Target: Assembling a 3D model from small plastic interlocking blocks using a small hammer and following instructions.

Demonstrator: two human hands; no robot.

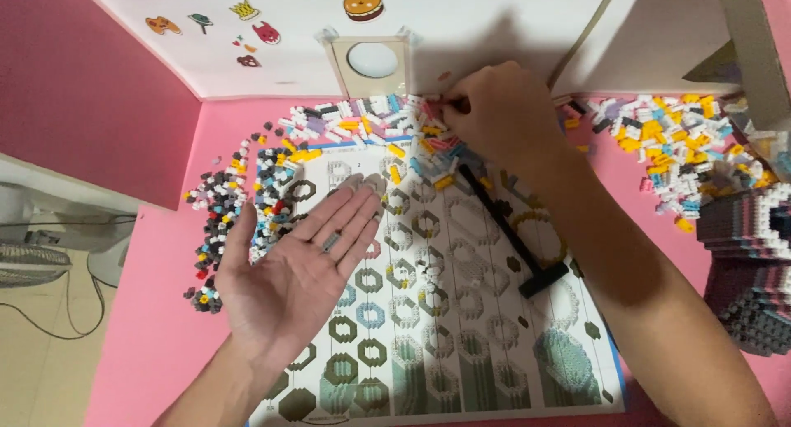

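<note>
Pink table [140, 353], white wall at top. Left hand [288, 270] lies palm-up, fingers spread, at centre-left. Right hand [494, 106] pinches a pink brick [434, 110] from the brick pile [362, 122], upper centre.

Pink desk [148, 345], white wall [494, 23], beige floor [41, 378]

Left hand [288, 266] lies palm-up over the instruction sheet [461, 312]; right hand [494, 110] picks among tiny bricks [354, 122] top center.
</note>
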